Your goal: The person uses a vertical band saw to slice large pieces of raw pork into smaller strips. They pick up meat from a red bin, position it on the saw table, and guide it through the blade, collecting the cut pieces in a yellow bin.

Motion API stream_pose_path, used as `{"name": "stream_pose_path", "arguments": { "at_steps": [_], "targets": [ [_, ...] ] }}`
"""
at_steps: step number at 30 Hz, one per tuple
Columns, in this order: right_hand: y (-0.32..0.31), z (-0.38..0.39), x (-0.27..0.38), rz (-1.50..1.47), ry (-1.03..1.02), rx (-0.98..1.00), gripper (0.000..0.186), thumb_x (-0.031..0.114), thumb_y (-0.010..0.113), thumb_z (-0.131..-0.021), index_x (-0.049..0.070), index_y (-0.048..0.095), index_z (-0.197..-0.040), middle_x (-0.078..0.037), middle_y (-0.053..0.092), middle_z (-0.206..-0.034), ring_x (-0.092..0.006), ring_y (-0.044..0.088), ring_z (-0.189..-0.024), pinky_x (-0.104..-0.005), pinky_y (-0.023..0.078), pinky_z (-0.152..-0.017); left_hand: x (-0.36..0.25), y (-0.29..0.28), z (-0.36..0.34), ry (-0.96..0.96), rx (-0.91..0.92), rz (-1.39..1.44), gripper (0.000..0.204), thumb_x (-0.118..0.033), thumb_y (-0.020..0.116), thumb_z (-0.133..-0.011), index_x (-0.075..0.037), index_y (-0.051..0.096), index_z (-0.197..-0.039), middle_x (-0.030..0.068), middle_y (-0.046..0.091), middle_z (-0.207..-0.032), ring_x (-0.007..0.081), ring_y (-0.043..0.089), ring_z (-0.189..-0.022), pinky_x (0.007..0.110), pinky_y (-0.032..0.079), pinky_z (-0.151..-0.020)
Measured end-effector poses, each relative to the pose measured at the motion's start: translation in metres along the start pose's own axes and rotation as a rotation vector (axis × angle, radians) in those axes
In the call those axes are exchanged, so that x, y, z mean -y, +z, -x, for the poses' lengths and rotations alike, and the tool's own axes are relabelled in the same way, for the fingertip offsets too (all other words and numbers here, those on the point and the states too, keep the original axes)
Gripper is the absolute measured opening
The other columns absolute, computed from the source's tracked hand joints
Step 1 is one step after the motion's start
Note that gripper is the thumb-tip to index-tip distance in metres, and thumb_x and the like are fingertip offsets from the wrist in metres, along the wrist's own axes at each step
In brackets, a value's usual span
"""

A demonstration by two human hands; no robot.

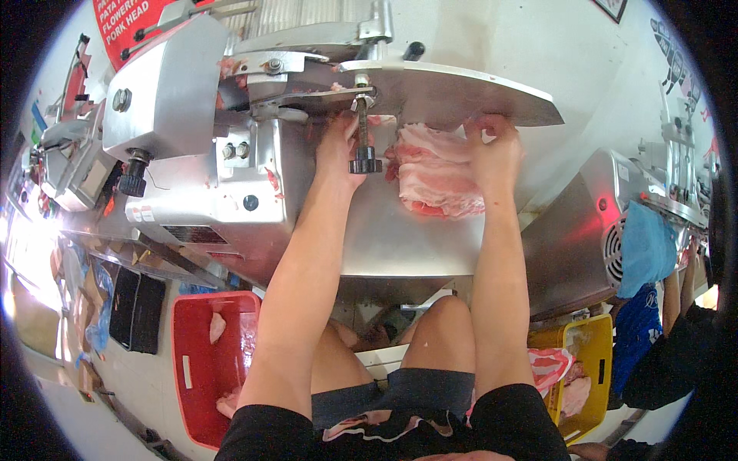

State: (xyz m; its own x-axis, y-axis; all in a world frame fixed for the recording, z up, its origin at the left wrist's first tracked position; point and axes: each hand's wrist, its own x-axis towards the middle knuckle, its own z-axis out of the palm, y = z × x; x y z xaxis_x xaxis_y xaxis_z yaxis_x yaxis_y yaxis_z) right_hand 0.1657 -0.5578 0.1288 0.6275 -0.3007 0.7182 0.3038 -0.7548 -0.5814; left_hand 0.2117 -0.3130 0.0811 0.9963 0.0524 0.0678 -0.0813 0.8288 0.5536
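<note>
A layered stack of sliced pork [440,170] lies on the steel table of a meat slicer, between my two arms. At its right end is my right hand [496,146], fingers curled in beside the slices and close under the edge of a curved steel plate [469,94]; whatever they grip is too hidden to name. My left hand [340,150] reaches in behind a black adjusting knob [365,160], near a small bit of pork. The machine's parts cover most of its fingers.
The slicer's metal housing [165,92] stands on the left, with meat scraps on it. Below sit a red crate [181,361] and a yellow crate [602,361], both with meat inside. Another machine [584,223] stands right, near another person's arm [672,296].
</note>
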Motion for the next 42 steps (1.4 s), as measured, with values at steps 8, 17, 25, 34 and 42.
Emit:
{"name": "stream_pose_path", "arguments": {
  "at_steps": [8,17,25,34,42],
  "targets": [
    [-0.011,0.008,0.018,-0.240,-0.092,0.429,0.029,0.035,0.071,-0.083,0.007,0.075,-0.090,-0.016,0.072,-0.093,-0.0336,0.067,-0.089,-0.0441,0.045,-0.090,0.039,0.043,0.033,0.171,0.280,-0.630,0.035,-0.018,0.071,-0.090,-0.005,0.055,-0.118,0.0076,0.064,-0.106,0.0172,0.063,-0.099,0.031,0.050,-0.090],
    [-0.012,-0.003,-0.020,0.194,0.102,0.083,0.024,0.027,0.076,-0.078,0.006,0.072,-0.088,-0.010,0.070,-0.089,-0.0283,0.064,-0.094,-0.0477,0.040,-0.089,0.013,0.027,0.021,0.292,0.028,-1.040,0.027,-0.013,0.070,-0.089,-0.005,0.059,-0.111,0.0092,0.066,-0.098,0.0167,0.064,-0.078,0.030,0.053,-0.063],
    [-0.013,-0.001,0.001,0.108,0.043,0.030,0.018,0.028,0.074,-0.080,0.010,0.071,-0.085,-0.006,0.068,-0.090,-0.0268,0.061,-0.096,-0.0494,0.036,-0.089,-0.001,0.028,0.012,0.039,-0.078,0.065,0.012,-0.012,0.056,-0.095,-0.001,0.058,-0.100,0.0118,0.064,-0.096,0.0260,0.064,-0.090,0.036,0.057,-0.084],
    [-0.005,0.001,0.000,-0.001,-0.029,0.035,0.019,0.029,0.071,-0.081,0.011,0.072,-0.087,-0.008,0.067,-0.096,-0.0277,0.058,-0.104,-0.0502,0.037,-0.088,-0.005,0.004,-0.008,-0.205,0.162,0.313,0.015,-0.013,0.059,-0.096,0.000,0.061,-0.103,0.0080,0.059,-0.084,0.0177,0.059,-0.076,0.024,0.054,-0.064],
    [-0.010,0.014,0.023,-0.343,-0.132,0.466,0.028,0.030,0.070,-0.081,0.001,0.071,-0.084,-0.018,0.069,-0.081,-0.0374,0.065,-0.075,-0.0459,0.049,-0.074,0.012,0.036,0.048,0.010,0.129,-0.525,0.024,-0.023,0.070,-0.092,-0.008,0.063,-0.108,0.0064,0.065,-0.103,0.0171,0.063,-0.094,0.028,0.052,-0.075]
  ]
}}
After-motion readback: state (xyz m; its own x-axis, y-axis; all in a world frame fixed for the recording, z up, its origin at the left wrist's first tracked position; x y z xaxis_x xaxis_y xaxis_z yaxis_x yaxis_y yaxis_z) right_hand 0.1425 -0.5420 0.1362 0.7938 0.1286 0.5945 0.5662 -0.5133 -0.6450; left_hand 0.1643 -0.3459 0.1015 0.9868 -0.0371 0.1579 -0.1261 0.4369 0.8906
